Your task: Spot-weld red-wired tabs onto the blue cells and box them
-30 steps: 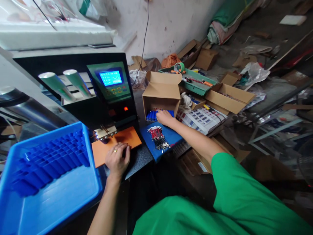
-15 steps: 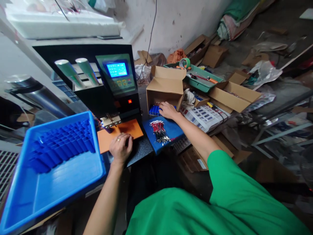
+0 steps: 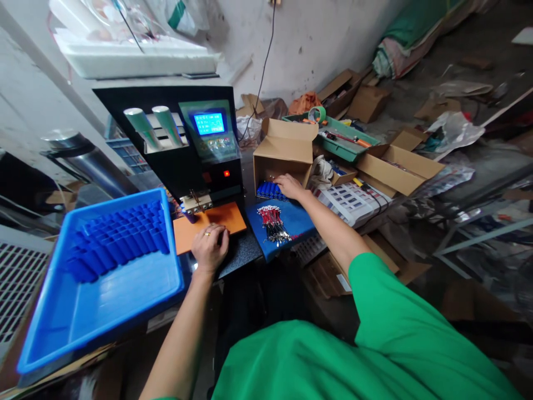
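We see the blue cylinders lying low inside the cardboard box, packed side by side along its open front edge, and our right hand is at them, coming in over the right end of the row. From that hand, the cylinders in view spread leftward towards the box's left wall; their long axes seem to run from the back of the box to its front edge, though the small ends are hard to make out. The right hand is by far the nearer; our left hand lies well apart, at the near edge of the orange board. The right fingers reach forward, bent and fairly close together, and touch the cylinders; whether they pinch one we cannot tell, since the back of the hand hides the grip. The left fingers are loosely curled, and we cannot tell if anything is inside them. Between the two hands, the wire leads lie towards the left edge of the blue mat.
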`<state>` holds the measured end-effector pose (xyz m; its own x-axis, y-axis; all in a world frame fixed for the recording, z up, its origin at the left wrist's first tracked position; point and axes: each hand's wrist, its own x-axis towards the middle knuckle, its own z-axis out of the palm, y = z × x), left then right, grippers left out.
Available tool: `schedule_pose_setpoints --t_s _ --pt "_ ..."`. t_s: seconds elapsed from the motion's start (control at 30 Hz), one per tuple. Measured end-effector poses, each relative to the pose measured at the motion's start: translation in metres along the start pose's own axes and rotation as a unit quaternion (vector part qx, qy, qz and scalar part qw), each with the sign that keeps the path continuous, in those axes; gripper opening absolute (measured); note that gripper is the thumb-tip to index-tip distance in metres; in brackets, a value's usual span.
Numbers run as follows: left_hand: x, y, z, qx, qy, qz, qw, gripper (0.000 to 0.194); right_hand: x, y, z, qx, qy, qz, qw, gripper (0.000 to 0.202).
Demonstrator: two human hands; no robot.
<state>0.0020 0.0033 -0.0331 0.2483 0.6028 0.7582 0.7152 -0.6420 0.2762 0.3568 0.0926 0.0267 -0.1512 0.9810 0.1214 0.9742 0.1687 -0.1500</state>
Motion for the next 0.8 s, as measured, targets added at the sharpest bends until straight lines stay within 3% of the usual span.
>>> schedule_pose_setpoints --t_s 0.33,0.57,0.7,0.8 --pt "0.000 0.001 -0.001 0.014 0.010 0.018 1.000 0.008 -0.001 0.000 0.002 -0.032 -0.014 -0.079 0.996 0.045" --pt "0.000 0.002 -0.001 -0.003 0.008 0.012 1.000 0.009 0.004 -0.011 0.005 -0.052 -0.014 -0.022 0.998 0.039" --pt "0.000 0.003 -0.002 0.002 0.011 0.016 1.000 0.008 0.004 -0.016 0.007 -0.027 0.020 -0.001 0.999 0.039" --pt "0.000 0.004 -0.002 0.012 0.022 0.029 0.999 0.008 -0.002 -0.012 0.010 0.003 0.075 -0.023 0.997 0.040"
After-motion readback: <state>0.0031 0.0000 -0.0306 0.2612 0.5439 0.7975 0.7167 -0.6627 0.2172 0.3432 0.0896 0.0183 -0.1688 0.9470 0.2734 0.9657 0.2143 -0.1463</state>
